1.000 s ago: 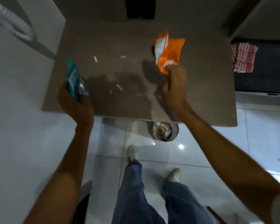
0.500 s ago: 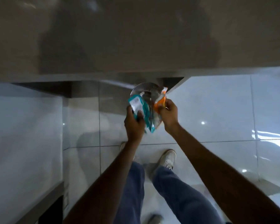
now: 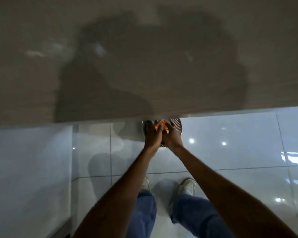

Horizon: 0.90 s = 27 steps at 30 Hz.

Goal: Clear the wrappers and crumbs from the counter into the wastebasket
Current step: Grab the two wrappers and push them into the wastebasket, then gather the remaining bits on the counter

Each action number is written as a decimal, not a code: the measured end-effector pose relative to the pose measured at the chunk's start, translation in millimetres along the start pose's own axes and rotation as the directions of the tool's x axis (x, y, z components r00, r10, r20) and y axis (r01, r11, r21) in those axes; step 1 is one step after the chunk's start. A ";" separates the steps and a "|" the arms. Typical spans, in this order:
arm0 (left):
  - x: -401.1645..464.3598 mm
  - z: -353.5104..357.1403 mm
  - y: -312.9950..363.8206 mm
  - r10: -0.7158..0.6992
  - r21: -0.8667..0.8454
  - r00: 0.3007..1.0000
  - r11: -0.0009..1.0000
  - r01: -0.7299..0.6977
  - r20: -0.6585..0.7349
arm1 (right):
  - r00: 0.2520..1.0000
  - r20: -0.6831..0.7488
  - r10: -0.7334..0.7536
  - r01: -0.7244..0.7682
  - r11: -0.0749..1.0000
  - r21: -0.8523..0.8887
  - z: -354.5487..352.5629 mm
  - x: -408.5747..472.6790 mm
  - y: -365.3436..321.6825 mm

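Both hands are pressed together over the round mesh wastebasket, which stands on the floor half under the counter's front edge. My left hand and my right hand close from either side on a crumpled orange wrapper, held down in the basket's mouth. The teal wrapper is out of sight, hidden by my hands or the basket. The brown counter fills the upper half of the view; this near part is blurred and shows no crumbs.
Glossy white floor tiles lie around the basket. My legs in blue jeans and white shoes stand just behind it. A white wall or cabinet side runs along the left.
My hands have gone from the counter down to the wastebasket, and the view has tilted down and closer. The teal wrapper, seen half a second ago, no longer shows.
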<state>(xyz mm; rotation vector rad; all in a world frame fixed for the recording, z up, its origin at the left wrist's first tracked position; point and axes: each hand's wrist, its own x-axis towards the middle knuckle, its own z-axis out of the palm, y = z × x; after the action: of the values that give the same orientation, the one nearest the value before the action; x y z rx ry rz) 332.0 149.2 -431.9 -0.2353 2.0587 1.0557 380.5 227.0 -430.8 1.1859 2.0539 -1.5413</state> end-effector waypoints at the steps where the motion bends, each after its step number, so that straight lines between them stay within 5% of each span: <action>1: -36.7 -15.5 3.0 0.101 0.105 0.995 0.989 -0.102 0.015 | 0.994 -0.002 -0.109 0.108 0.986 -0.125 -9.5 -35.3 -9.4; 4: -143.1 -61.0 2.6 0.240 0.431 0.971 0.874 -0.226 0.022 | 0.943 0.024 -0.332 0.311 0.850 -0.426 -39.3 -140.4 -34.3; 7: -239.1 -107.9 21.1 0.415 0.567 0.896 0.781 -0.261 -0.160 | 0.857 0.013 -0.515 0.438 0.716 -0.544 -67.5 -233.3 -72.5; 11: -293.4 -189.2 74.6 0.671 0.617 0.596 0.709 -0.342 -0.441 | 0.507 0.015 -0.862 0.735 0.423 -0.529 -86.8 -270.6 -161.3; 14: -268.0 -264.9 137.1 0.704 0.649 0.466 0.697 -0.305 -0.536 | 0.497 0.004 -0.868 0.731 0.416 -0.541 -71.6 -238.7 -266.9; 19: -196.6 -370.5 200.8 0.587 0.667 0.601 0.736 -0.116 -0.543 | 0.622 0.175 -0.763 0.706 0.450 -0.547 -13.5 -172.8 -417.9; 21: -189.6 -384.6 197.3 0.540 0.677 0.643 0.734 -0.045 -0.543 | 0.600 0.303 -0.741 0.756 0.401 -0.517 10.1 -172.9 -442.6; 27: -196.0 -393.6 170.7 0.469 0.538 0.735 0.826 -0.169 -0.490 | 0.670 0.375 -0.641 0.663 0.289 -0.691 42.5 -171.6 -450.7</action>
<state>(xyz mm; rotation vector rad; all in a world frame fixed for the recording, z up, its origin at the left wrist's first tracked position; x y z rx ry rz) 157.3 -73.1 -54.4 0.0650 2.9691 0.6842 132.1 80.6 -41.9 -0.0993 2.8938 -0.5552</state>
